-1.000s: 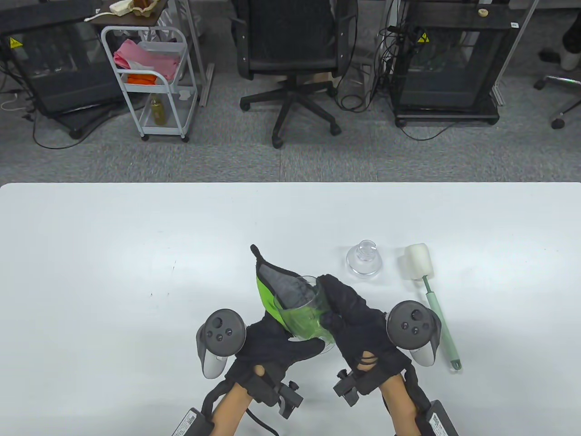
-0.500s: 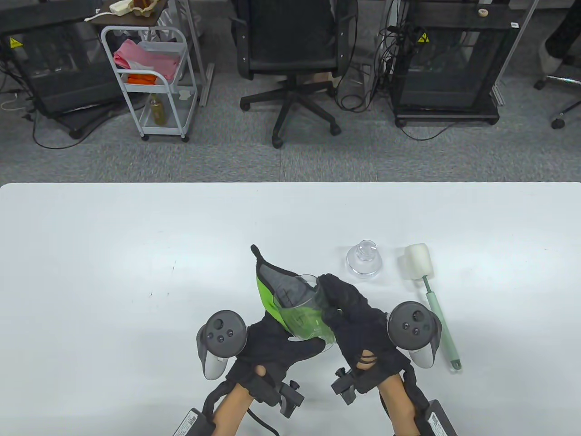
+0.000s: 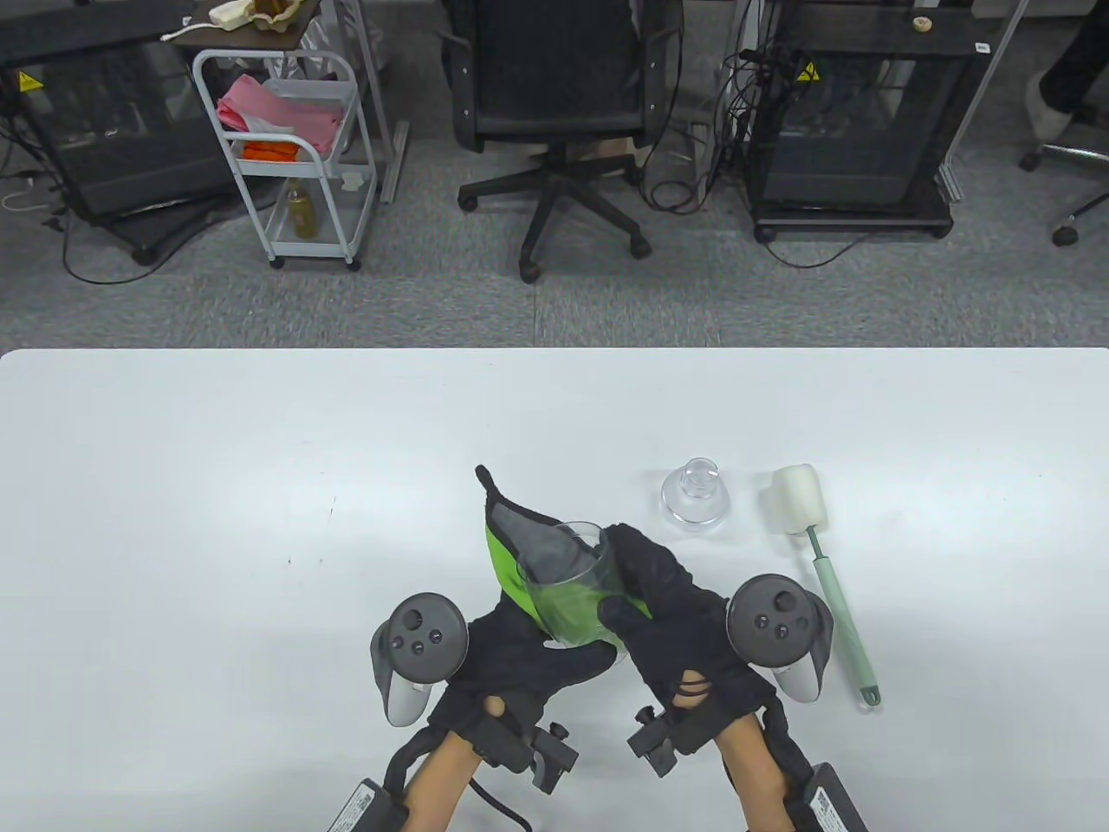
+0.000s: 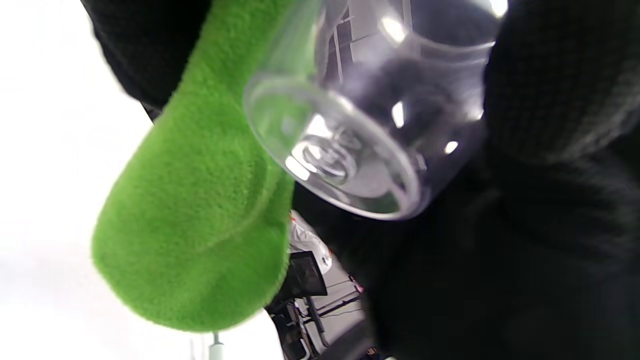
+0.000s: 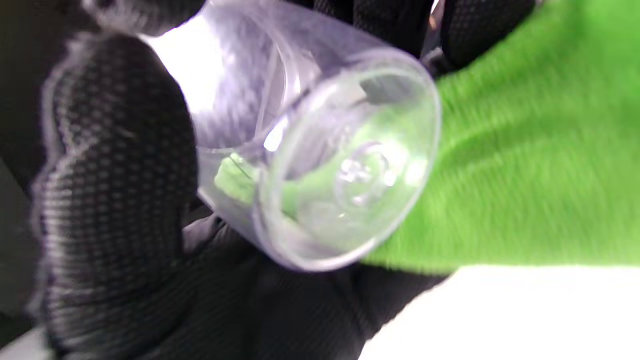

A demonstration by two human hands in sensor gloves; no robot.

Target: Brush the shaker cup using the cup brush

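The clear shaker cup [image 3: 572, 594] is held tilted above the table's near middle, its mouth pointing away. A green and grey cloth [image 3: 511, 555] wraps its left side. My left hand [image 3: 520, 659] holds the cloth against the cup from below. My right hand [image 3: 658, 607] grips the cup's right side. The cup's clear base shows in the left wrist view [image 4: 340, 150] and the right wrist view [image 5: 345, 170], beside the green cloth [image 4: 200, 210] [image 5: 525, 165]. The cup brush [image 3: 819, 555], a white sponge head on a pale green handle, lies on the table to the right of my right hand, untouched.
The clear shaker lid [image 3: 693, 498] stands on the white table [image 3: 217, 520] between the cup and the brush head. Beyond the table's far edge are an office chair [image 3: 563, 113] and a white cart [image 3: 286, 147].
My right hand has shifted slightly left and nearer on the cup, and the cup has turned a little. The brush and lid have not moved.
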